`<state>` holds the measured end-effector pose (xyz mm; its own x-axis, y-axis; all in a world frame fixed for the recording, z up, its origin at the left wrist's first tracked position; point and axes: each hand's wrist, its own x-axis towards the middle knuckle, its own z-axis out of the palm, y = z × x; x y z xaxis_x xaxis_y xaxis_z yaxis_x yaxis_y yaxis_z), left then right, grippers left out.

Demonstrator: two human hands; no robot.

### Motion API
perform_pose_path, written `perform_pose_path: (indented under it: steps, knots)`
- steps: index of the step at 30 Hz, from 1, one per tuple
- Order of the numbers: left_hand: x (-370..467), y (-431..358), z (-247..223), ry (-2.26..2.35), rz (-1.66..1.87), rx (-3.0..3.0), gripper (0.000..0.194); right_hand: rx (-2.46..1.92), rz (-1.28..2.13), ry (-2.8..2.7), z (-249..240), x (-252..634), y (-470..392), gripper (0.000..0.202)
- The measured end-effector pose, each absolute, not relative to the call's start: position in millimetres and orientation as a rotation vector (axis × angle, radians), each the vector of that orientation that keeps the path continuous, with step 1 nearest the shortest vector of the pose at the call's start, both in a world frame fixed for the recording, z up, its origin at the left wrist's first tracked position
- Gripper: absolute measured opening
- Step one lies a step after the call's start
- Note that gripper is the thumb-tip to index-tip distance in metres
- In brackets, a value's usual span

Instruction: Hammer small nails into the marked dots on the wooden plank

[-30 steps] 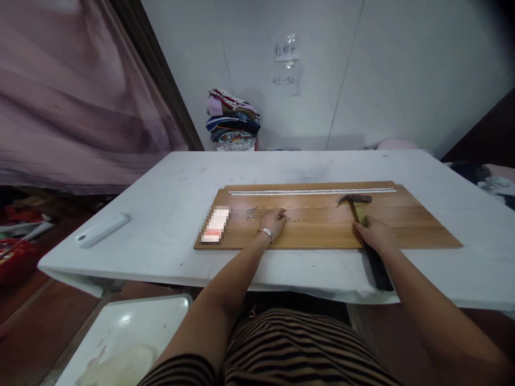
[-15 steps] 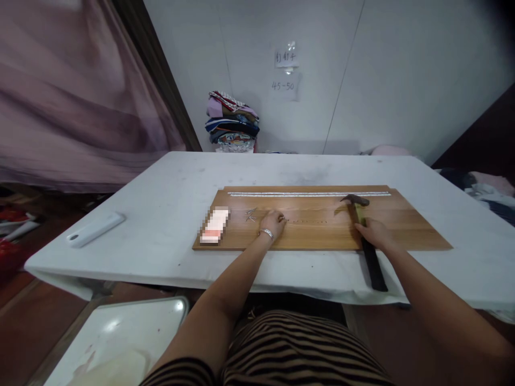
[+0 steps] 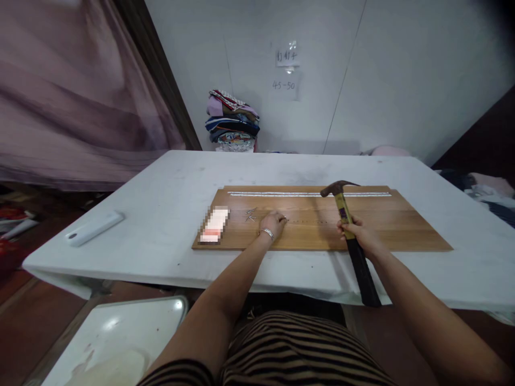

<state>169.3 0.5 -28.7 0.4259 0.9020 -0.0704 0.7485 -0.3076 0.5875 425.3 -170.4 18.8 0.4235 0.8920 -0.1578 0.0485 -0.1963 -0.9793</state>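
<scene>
My left hand (image 3: 271, 223) rests on a wooden board (image 3: 406, 228), its fingers pinched around a small nail (image 3: 285, 218) at the left end of a row of small dark marks or nail heads (image 3: 308, 221). A claw hammer (image 3: 344, 208) is in my right hand (image 3: 359, 234), gripped at the middle of its yellow and black handle. The hammer is raised over the board, with its striking face to the left and its claw to the right. Several loose nails (image 3: 250, 214) lie left of my left hand.
Two white ruler-like strips (image 3: 309, 194) run along the board's far edge. A pixelated phone-like object (image 3: 214, 225) lies on its left end. The white table (image 3: 161, 214) also bears a white handled object (image 3: 95, 229) and folded clothes (image 3: 232, 120). A white stool (image 3: 120, 327) stands below at left.
My right hand has lifted the hammer off the board and turned it, so the claw now points right instead of left. The left hand has stayed in place.
</scene>
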Motion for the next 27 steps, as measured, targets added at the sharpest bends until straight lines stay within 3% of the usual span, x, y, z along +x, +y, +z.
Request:
perform_pose_path:
  steps: [10, 18, 27]
  knots:
    - [170.5, -2.1, -21.9, 1.401, 0.259, 2.183, 0.026, -1.446, 1.201, -0.995, 14.5, 346.1, -159.6, 0.04]
    - [170.6, -2.9, -21.9, 1.386, 0.305, 2.159, 0.024, -1.518, 1.208, -0.995, 4.7, 335.4, -164.1, 0.041]
    - [170.5, -3.4, -23.0, 1.361, 0.275, 2.187, 0.028, -1.606, 1.203, -1.054, 3.9, 326.1, -161.5, 0.074]
